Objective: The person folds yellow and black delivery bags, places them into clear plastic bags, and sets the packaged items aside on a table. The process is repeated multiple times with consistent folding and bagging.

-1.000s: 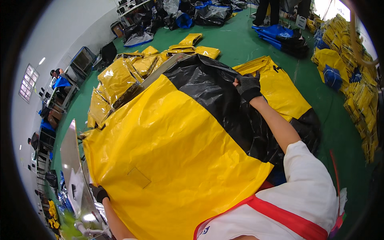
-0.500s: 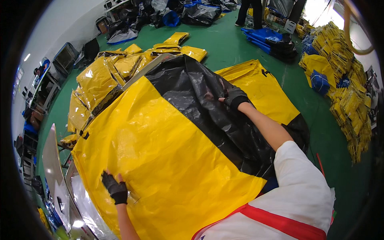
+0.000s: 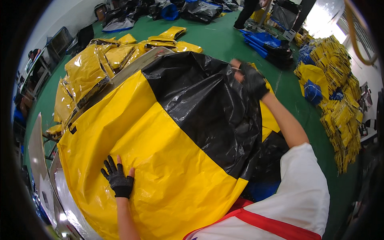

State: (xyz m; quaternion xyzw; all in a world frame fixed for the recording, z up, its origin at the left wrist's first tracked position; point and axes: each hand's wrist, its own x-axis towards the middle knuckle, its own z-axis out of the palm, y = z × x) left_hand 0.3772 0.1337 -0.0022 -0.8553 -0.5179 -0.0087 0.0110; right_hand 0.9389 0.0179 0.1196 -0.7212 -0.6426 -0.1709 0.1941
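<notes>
A large glossy sheet or bag (image 3: 180,192), yellow with a wide black band (image 3: 200,100) on its right part, lies spread before me on a work surface. My left hand (image 3: 118,178), in a black half-finger glove, rests flat on the yellow part with fingers spread. At the far right edge of the black band is my right hand (image 3: 253,80), gloved the same way and blurred by motion. Whether its fingers pinch the edge cannot be made out. Part of another yellow and black piece (image 3: 269,118) shows beneath, under my right forearm.
Shiny packed yellow bundles (image 3: 86,74) lie beyond the sheet at left. Folded blue and black pieces (image 3: 268,46) sit on the green floor (image 3: 218,38). A tall stack of yellow pieces (image 3: 338,112) stands at right. Someone in dark trousers (image 3: 246,14) stands at the back.
My right hand has moved up and to the right, from the black band to its edge. The band lies wider, covering more of the piece beneath. My left hand has shifted slightly, fingers more spread.
</notes>
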